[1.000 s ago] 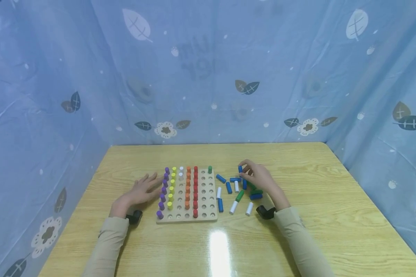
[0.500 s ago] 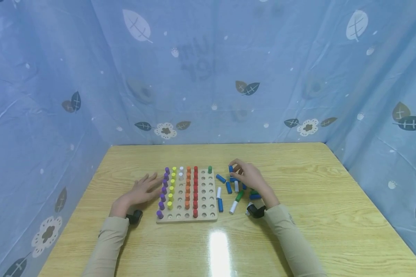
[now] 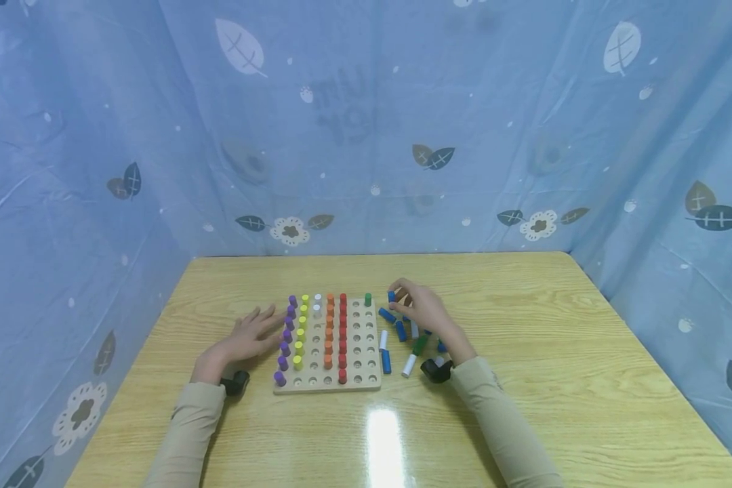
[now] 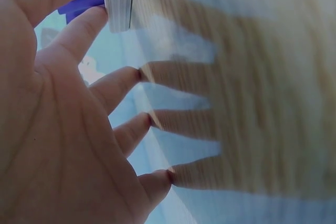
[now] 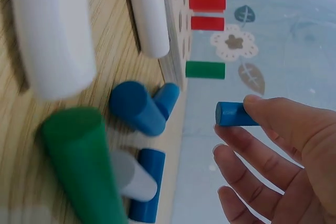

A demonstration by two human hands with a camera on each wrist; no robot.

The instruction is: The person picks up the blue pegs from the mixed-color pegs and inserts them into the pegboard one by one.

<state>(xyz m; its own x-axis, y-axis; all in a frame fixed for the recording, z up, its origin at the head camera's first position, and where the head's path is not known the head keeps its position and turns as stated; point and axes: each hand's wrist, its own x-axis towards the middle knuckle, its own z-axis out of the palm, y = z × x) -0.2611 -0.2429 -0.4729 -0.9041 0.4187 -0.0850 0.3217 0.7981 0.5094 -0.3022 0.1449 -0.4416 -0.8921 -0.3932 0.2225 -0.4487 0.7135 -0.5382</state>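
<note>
A wooden pegboard (image 3: 327, 390) holds columns of purple (image 3: 288, 336), yellow, orange and red pegs (image 3: 343, 334). Two white pegs (image 3: 317, 311) stand at the back, and one green peg (image 3: 368, 299) is in its far right corner. My left hand (image 3: 249, 337) lies at the board's left side with fingers spread; in the left wrist view a fingertip touches the board's edge. Thumb and forefinger of my right hand (image 3: 425, 310) pinch a blue peg (image 5: 234, 114), held above the table just right of the board's back corner. The other right fingers are loosely bent.
Loose blue (image 3: 386, 362), white (image 3: 409, 366) and green pegs (image 5: 79, 156) lie on the table right of the board, some partly hidden under the right hand and wrist. A blue patterned curtain (image 3: 366, 135) surrounds the table (image 3: 494, 285) at the back and sides.
My right hand has moved left toward the board, carrying the blue peg upright above the loose pegs. The left hand stays where it was.
</note>
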